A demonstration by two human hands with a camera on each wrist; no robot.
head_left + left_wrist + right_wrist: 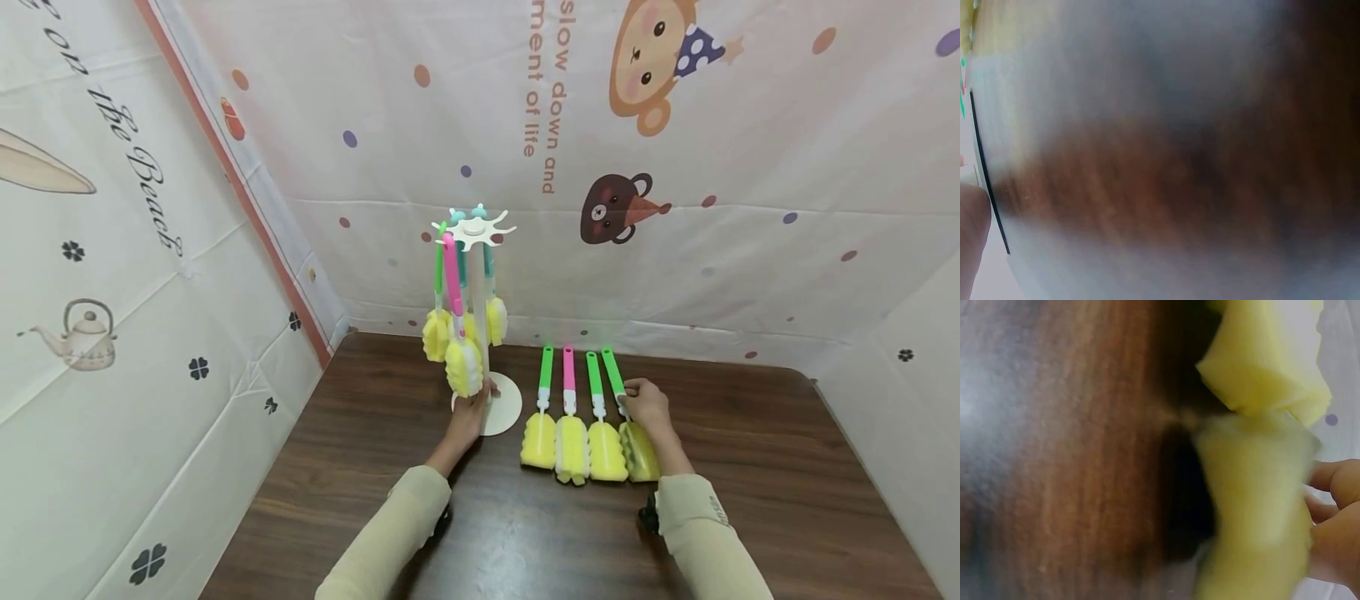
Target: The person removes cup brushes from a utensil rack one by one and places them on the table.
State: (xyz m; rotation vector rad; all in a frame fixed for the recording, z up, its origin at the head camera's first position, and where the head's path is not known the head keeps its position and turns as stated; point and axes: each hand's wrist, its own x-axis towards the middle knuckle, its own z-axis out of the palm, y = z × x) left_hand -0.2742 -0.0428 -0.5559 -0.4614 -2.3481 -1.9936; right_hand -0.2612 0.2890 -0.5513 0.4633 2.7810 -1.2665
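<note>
A white rack point(481, 333) with a round base point(508, 408) and a hooked top stands left of centre, and several sponge brushes hang from its left and back hooks. My left hand point(467, 417) grips its post low down, just above the base. On the table four-legged rows are absent; instead a row of yellow-headed brushes lies to the right. My right hand point(649, 407) pinches the rightmost green-handled brush point(613, 372) near its white neck. Its yellow sponge head point(1254, 494) shows beside my fingers in the right wrist view, partly under my wrist in the head view.
Left of the held brush lie a green brush point(595, 375), a pink brush point(569, 371) and another green brush point(546, 367), heads toward me. The dark wooden table point(337, 467) meets a printed cloth point(375, 275) at its back edge.
</note>
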